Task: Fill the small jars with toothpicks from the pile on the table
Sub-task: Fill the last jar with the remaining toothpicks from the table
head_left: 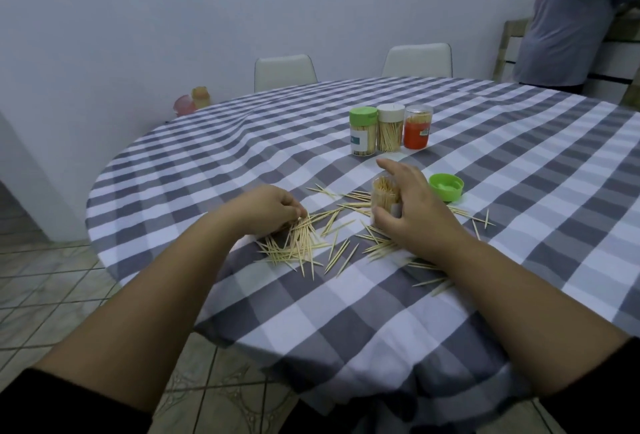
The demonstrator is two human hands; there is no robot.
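Checked tablecloth [398, 312] bears three filled jars [390, 129] beyond scattered toothpicks [301, 243]

A round worktop [485, 143] wears a grey-and-white checked cloth [311, 312]. Behind it rises a plain pale wall [242, 1], with two white chairs [285, 72] tucked at the far edge. The floor [52, 278] is pale tile. At far right a person in a grey top [571, 18] stands beside a slatted wooden frame [512, 39]. Light is dim and even.
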